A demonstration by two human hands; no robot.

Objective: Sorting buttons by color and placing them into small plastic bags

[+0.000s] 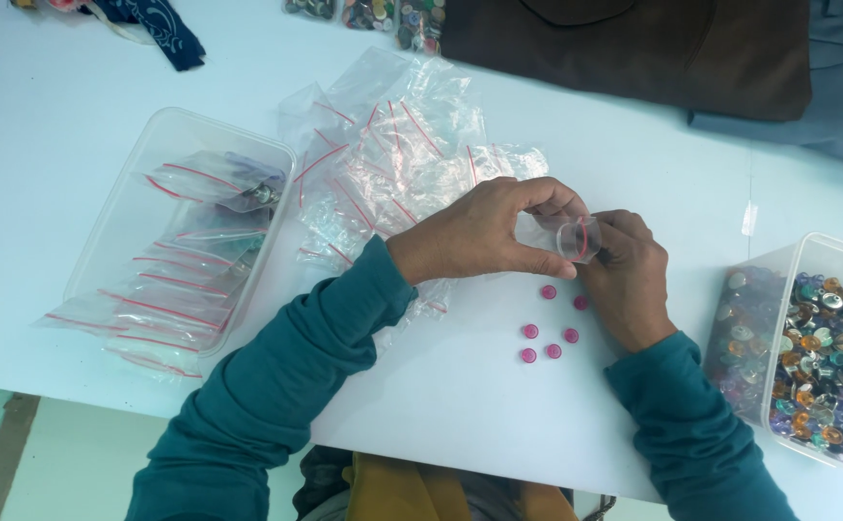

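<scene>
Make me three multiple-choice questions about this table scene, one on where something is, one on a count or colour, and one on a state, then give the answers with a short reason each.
1. Where does the tub of mixed buttons stand?
A. at the right edge of the table
B. at the left edge
C. under the bag pile

2. How many loose pink buttons lie on the table?
A. two
B. six
C. ten

3. What state is the small clear bag in?
A. lying flat in the left tub
B. held between both hands
C. hanging from the table edge

Answers:
1 A, it sits beside the right hand.
2 B, six show below the hands.
3 B, the left hand and the right hand pinch it together.
</scene>
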